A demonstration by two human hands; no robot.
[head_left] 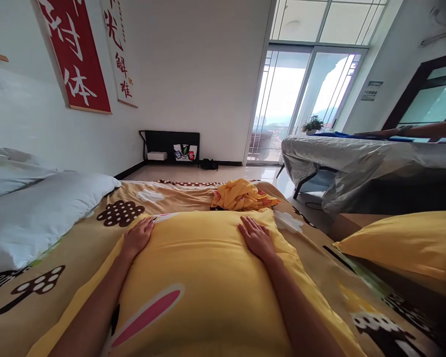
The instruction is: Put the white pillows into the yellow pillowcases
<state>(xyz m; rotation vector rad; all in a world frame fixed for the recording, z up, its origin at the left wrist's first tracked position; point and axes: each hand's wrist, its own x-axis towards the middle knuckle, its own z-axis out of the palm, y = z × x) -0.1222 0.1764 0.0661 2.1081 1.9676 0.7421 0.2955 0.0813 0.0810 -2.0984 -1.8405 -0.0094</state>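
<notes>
A plump yellow pillow (208, 277) with a pink-and-white printed shape lies in front of me on the bed. Near its far left corner, my left hand (138, 236) rests flat on the cover, fingers stretched forward. My right hand (257, 239) lies flat near the far right corner, its fingers slightly spread. Both palms press on the fabric without gripping it. Just past the pillow's far edge sits a crumpled orange-yellow cloth (241, 195) with reddish marks.
White pillows (55, 213) lie on the left of the patterned bedsheet (78, 258). Another yellow pillow (405, 243) is at the right. Beyond it stands a plastic-covered table (357, 153), where another person's arm (427, 130) reaches over blue cloth. A black low shelf (167, 141) stands by the far wall.
</notes>
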